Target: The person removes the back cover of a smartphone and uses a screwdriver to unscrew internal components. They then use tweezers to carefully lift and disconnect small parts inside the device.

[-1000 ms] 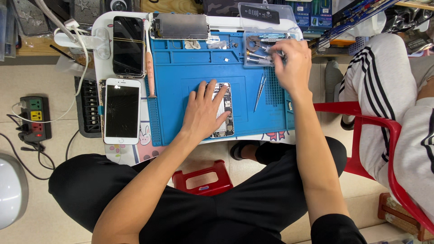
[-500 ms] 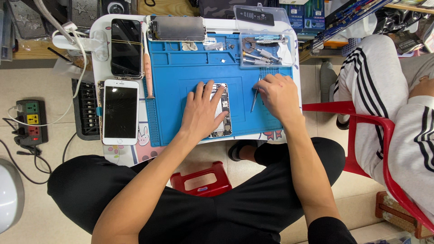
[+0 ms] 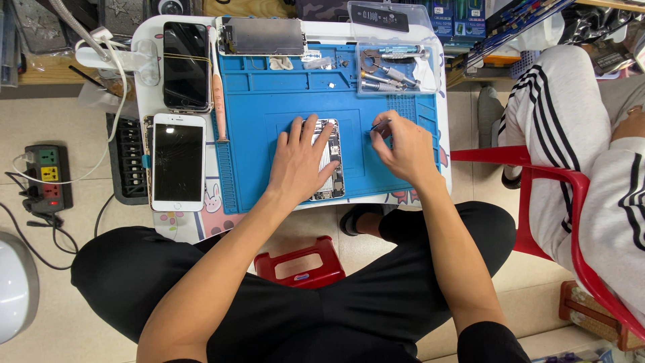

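Risk noted: my left hand (image 3: 300, 163) lies flat, fingers spread, pinning the opened silver phone chassis (image 3: 330, 161); my right hand (image 3: 402, 149) pinches thin metal tweezers (image 3: 380, 125), which I judge could slip and scratch.

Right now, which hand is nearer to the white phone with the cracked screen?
Left. The left hand lies flat on the opened phone, to the right of the white phone with the cracked screen. The right hand, holding tweezers, is farther right.

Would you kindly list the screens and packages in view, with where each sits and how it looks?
White phone: left of the blue mat, dark cracked screen.
Black phone: above it, dark screen.
Detached display panel: mat's top edge, grey rectangle.
Blue boxes: upper right shelf.
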